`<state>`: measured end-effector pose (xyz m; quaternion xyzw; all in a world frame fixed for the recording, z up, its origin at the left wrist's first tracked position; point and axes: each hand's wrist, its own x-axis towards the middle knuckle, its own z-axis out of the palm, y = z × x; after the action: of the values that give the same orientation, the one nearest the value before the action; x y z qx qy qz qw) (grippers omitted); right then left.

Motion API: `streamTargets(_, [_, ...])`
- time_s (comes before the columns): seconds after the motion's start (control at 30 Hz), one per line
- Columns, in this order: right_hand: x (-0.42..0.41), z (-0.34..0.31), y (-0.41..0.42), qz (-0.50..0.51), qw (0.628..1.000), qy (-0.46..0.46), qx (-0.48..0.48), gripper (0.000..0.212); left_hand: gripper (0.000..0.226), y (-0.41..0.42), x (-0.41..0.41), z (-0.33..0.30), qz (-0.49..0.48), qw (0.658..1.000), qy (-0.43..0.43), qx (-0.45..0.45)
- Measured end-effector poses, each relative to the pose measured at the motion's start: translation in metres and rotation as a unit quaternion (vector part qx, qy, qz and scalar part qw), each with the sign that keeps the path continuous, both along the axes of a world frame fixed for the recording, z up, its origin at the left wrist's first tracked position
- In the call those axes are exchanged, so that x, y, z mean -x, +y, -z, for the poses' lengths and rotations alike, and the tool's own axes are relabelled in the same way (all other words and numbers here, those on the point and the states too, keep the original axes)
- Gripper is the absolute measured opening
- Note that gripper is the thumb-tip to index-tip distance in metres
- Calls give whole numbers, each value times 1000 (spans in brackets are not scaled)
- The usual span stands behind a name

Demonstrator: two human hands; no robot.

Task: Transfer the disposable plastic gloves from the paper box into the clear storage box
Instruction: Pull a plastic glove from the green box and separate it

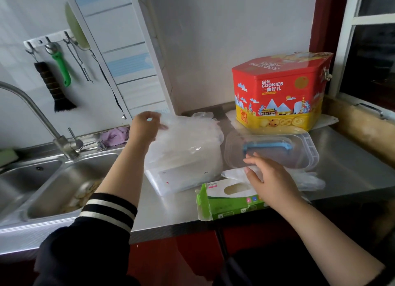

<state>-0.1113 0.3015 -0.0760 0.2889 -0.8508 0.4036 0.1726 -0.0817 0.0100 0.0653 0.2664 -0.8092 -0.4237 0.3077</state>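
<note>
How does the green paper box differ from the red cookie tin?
The green paper box lies flat at the counter's front edge with an end flap open; the red cookie tin stands upright at the back, closed. The box is far smaller and slimmer than the tin. Both rest on the steel counter.

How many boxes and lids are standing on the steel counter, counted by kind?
Clear storage box, full of gloves: 1
Clear lid with blue handle: 1
Green and white paper box: 1
Red and yellow cookie tin: 1
Total: 4
</note>
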Motion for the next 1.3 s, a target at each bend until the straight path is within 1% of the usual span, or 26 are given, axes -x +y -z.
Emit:
streamTargets(0.07, [1,1,-1,1,1000,0,-6,23,19,-13,-4,9,-23,999,-19,14])
streamTargets(0.2, [0,-3,-2,8,1000,-17,-22,24,26,-23,-12,19,-40,993,-74,79])
streamTargets(0.33, [-2,-6,-4,17,998,-29,-47,29,47,-27,-14,22,-75,965,-165,189])
streamTargets(0.43, [-2,-8,-4,19,997,-42,-69,35,57,-30,-14,23,-87,950,-188,234])
streamTargets(0.5, [-1,-9,-4,18,996,-48,-75,38,54,-26,-16,23,-102,944,-174,262])
streamTargets(0.6, [1,-7,-6,10,996,-40,-85,35,43,-5,-22,16,-119,936,-86,320])
streamTargets(0.7, [3,-7,-8,9,994,-30,-102,23,35,26,-22,11,-75,921,13,382])
streamTargets(0.77, [3,-7,-10,10,995,-25,-94,11,28,48,-22,11,-23,916,57,397])
streamTargets(0.8, [3,-8,-11,13,996,-23,-88,6,24,60,-23,11,3,919,72,388])
streamTargets(0.87, [3,-7,-13,23,996,-30,-80,4,19,81,-26,12,57,934,81,342])
streamTargets(0.93, [4,-7,-16,36,996,-58,-52,7,18,99,-29,12,132,957,51,254])
streamTargets(1.0, [7,-7,-17,37,993,-113,22,9,23,115,-32,12,221,965,6,143])
streamTargets(1.07, [11,-6,-17,37,983,-147,102,10,27,127,-35,13,288,956,-37,48])
streamTargets(1.13, [15,-8,-17,45,973,-159,164,12,30,134,-35,17,323,943,-76,-8])
streamTargets(1.2, [17,-12,-16,50,958,-172,223,11,32,139,-34,22,334,937,-101,-35])
streamTargets(1.3, [17,-19,-14,45,937,-192,290,17,29,141,-31,29,338,933,-104,-60])
